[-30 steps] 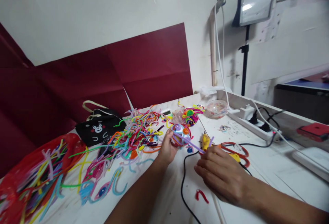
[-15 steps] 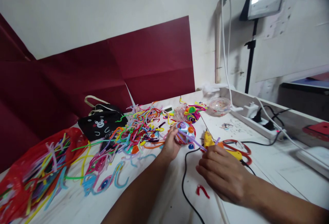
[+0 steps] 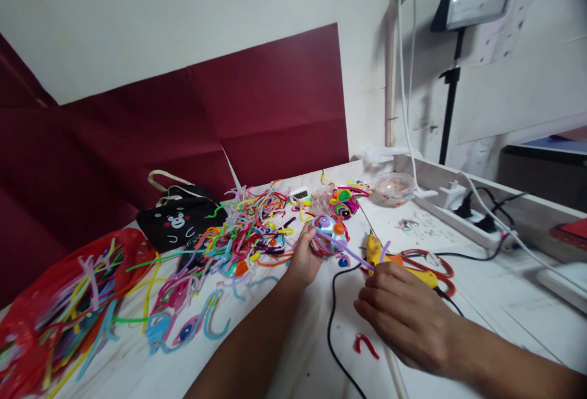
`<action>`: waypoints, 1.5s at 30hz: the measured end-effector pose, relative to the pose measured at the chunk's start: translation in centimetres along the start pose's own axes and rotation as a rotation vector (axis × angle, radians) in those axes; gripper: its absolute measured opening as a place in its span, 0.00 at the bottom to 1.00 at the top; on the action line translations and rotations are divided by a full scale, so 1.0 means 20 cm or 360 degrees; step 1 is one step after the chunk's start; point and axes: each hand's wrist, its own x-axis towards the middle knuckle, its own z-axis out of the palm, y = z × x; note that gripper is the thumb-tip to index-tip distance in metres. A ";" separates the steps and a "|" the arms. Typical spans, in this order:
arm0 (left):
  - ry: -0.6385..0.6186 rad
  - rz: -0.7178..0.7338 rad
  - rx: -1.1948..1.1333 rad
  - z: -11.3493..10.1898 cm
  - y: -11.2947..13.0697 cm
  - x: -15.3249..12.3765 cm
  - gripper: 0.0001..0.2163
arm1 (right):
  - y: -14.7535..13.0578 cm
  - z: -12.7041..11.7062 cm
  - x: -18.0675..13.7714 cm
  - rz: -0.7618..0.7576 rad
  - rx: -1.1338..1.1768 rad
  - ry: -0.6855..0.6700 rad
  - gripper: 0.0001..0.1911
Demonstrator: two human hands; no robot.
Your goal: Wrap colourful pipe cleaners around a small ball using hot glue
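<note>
My left hand (image 3: 306, 257) is wrapped round the left side of a ball decorated with buttons (image 3: 328, 228), its surface light blue and white with purple and orange buttons. A purple pipe cleaner (image 3: 353, 255) stretches from the ball to my right hand (image 3: 401, 310), whose fingers pinch its far end. Just behind my right hand lies a yellow glue gun (image 3: 373, 248) on the table. A short bent red pipe cleaner (image 3: 365, 345) rests below, between my forearms. A small blue button piece (image 3: 343, 261) sits beside the ball.
Left of my hands spreads a heap of pipe cleaners (image 3: 247, 228), with a red plastic bag (image 3: 132, 246) of more. Behind are a black bag (image 3: 177, 219), a colourful pipe-cleaner figure (image 3: 343, 203) and a clear bowl (image 3: 392, 189). A power strip (image 3: 468, 222) and black cord (image 3: 331, 325) lie rightward.
My right hand has shifted slightly right and down, the purple pipe cleaner still between it and the ball. The left hand keeps its hold; the view has moved a little.
</note>
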 end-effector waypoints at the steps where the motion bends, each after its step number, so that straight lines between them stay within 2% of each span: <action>1: 0.0007 0.0000 0.0001 0.00 0.00 0.00 0.19 | 0.00 0.00 0.00 0.0000 0.0007 -0.0005 0.14; 7: 0.0011 0.0038 0.0031 0.00 0.01 -0.01 0.11 | 0.00 0.01 -0.02 0.0003 -0.0019 -0.0001 0.13; 12: 0.0004 0.0017 0.0021 0.01 0.00 -0.01 0.10 | 0.01 0.00 -0.02 0.0033 -0.0048 -0.0047 0.13; 18: 0.0067 0.0018 -0.0032 0.03 -0.01 -0.01 0.15 | 0.02 -0.02 -0.02 0.0073 -0.0081 -0.0025 0.14; 22: 0.0139 0.0072 -0.0042 0.03 -0.02 0.00 0.16 | 0.03 -0.04 -0.01 0.0080 -0.0095 -0.0004 0.13; 29: 0.0146 0.0041 -0.0054 0.01 -0.02 0.01 0.17 | 0.04 -0.06 0.01 0.0123 -0.0120 0.0063 0.15; 32: 0.0130 0.0022 -0.0055 -0.01 -0.02 0.01 0.16 | 0.02 -0.05 0.02 0.0150 -0.0067 0.0080 0.15; 38: 0.0035 0.0059 -0.0028 -0.04 -0.01 0.00 0.22 | -0.01 -0.01 0.05 0.0203 0.0078 0.0092 0.15; 45: 0.0011 0.0085 -0.0002 -0.04 -0.02 0.00 0.22 | 0.01 -0.05 0.06 0.0223 0.0106 0.0086 0.15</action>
